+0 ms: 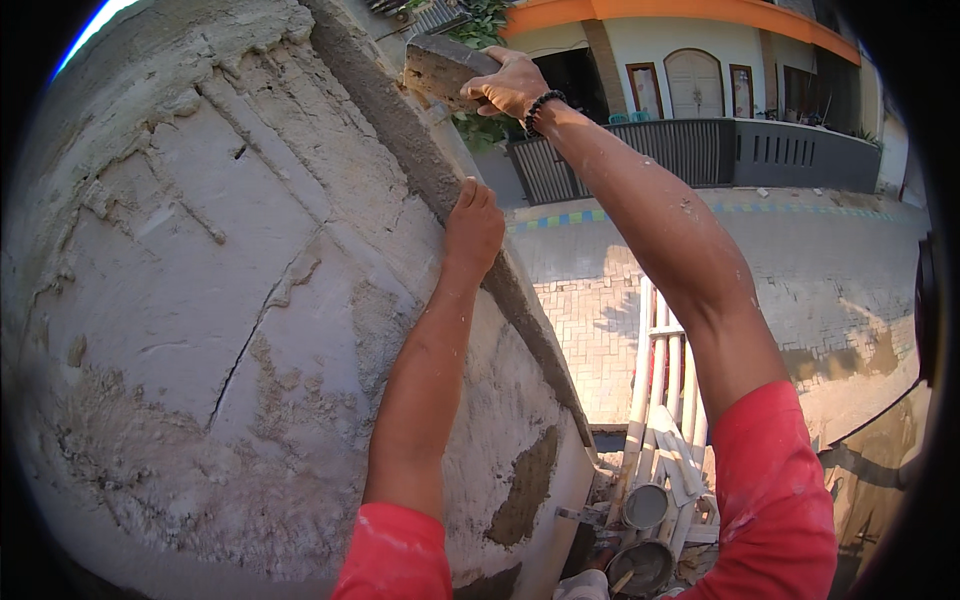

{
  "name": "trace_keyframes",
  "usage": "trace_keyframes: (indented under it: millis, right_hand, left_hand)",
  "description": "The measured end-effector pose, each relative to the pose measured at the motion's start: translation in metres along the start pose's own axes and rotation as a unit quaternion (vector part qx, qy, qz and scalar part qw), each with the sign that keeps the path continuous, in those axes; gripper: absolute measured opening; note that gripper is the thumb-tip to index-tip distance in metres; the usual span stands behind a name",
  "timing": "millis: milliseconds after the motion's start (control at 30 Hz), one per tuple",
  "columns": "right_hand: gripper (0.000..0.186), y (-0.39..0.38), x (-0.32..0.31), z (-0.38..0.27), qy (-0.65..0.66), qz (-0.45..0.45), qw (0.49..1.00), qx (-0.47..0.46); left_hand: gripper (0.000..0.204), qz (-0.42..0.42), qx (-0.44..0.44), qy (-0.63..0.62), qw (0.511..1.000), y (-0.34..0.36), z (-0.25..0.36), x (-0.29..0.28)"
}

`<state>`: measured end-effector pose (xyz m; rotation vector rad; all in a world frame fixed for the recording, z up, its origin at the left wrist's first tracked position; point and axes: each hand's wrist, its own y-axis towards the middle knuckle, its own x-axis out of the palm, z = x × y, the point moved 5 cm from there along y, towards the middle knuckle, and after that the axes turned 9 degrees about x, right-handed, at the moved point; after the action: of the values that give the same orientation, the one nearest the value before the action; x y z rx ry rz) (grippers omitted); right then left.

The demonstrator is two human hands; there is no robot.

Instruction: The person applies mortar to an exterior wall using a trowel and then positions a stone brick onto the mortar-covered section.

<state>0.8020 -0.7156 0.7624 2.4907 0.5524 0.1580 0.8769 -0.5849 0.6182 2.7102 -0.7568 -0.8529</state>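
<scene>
Across the left of the head view is a rough grey plastered wall with a long crack. A long, mortar-coated board runs slantwise along the wall's edge. My left hand is closed on this board, its fingers curled at its edge. Higher up and to the right, my right hand is closed round the end of a dark rectangular block. The block lies close beside the board's upper part; whether they touch I cannot tell. A dark bead bracelet circles my right wrist.
Far below are a paved street and a dark metal fence before a house. Bamboo poles slope down at the lower right. Round mortar-stained containers stand near their lower ends, among boards.
</scene>
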Motion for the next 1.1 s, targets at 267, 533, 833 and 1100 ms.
trace_keyframes:
  millis: [267,533,833,1100]
  right_hand:
    - [0.055,0.025,0.035,-0.001,0.013,-0.126,0.992,-0.005]
    - [0.042,0.030,0.072,-0.027,-0.212,-0.045,0.956,-0.198]
    - [0.038,0.024,0.077,-0.029,-0.252,-0.051,0.920,-0.296]
    - [0.047,0.027,0.076,-0.035,-0.274,-0.089,0.915,-0.282]
  left_hand:
    - [0.014,0.008,-0.017,-0.011,1.000,-0.009,-0.001,0.005]
    - [0.016,0.013,-0.017,-0.039,0.999,-0.005,0.001,0.007]
    - [0.017,0.018,-0.027,-0.030,0.999,-0.005,0.001,0.013]
    - [0.016,0.010,-0.025,-0.016,1.000,-0.003,0.003,0.014]
